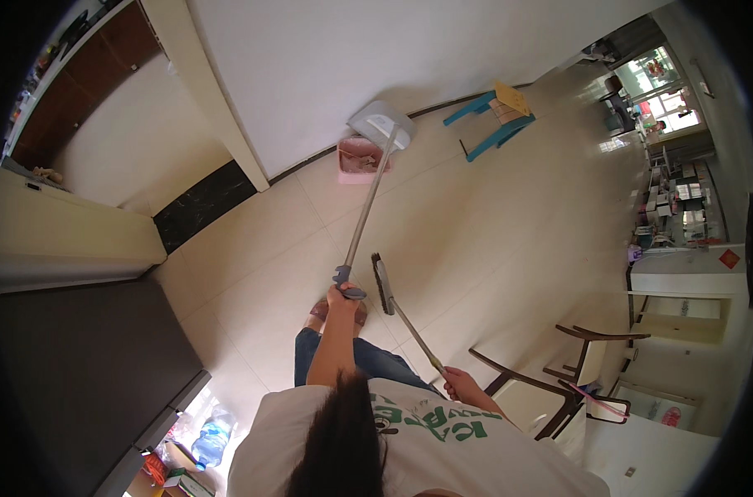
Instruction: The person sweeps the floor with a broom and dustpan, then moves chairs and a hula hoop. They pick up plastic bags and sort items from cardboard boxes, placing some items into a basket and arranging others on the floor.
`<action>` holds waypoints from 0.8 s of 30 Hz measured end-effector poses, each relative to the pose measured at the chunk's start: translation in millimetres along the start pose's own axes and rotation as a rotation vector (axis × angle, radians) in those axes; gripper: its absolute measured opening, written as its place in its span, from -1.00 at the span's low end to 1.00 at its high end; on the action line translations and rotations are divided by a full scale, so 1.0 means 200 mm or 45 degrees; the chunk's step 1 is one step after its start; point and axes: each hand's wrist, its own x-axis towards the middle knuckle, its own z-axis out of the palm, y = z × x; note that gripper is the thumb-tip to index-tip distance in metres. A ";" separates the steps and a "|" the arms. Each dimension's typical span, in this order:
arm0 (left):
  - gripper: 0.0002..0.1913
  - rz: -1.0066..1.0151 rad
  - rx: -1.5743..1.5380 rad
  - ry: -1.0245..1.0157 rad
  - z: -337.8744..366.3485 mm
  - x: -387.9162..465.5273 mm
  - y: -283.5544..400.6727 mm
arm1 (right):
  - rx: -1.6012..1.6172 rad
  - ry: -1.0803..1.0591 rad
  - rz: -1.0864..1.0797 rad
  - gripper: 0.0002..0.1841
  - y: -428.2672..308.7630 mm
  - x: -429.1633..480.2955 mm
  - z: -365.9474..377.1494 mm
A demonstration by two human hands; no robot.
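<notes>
My left hand point(345, 297) is closed round the grey grip of a long-handled dustpan point(369, 211). The dustpan's grey pan is tilted over a pink plastic bin point(357, 176) beside the wall, with some debris visible inside the bin. Lower right, my right hand point(460, 382) holds the handle of a broom point(384, 282), whose dark bristles face left, near my feet. Whether the broom head touches the floor I cannot tell.
A blue and yellow stool point(500, 127) stands along the wall. Wooden chairs point(538, 397) are at the lower right. A dark cabinet point(90, 360) is at the left, near a large blue water bottle point(213, 438). A doorway with a black threshold point(205, 202) opens at upper left.
</notes>
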 end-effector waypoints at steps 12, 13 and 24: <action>-0.67 1.002 1.665 0.120 0.47 -1.49 0.65 | 0.526 0.010 0.097 -0.93 -0.20 0.40 0.06; -0.66 1.071 1.851 0.126 0.45 -1.51 0.64 | 0.457 0.026 0.048 -0.92 -0.26 0.36 0.11; -0.59 1.294 2.895 0.178 0.22 -0.92 0.43 | -0.164 -0.065 -0.288 -0.95 -0.67 0.27 0.51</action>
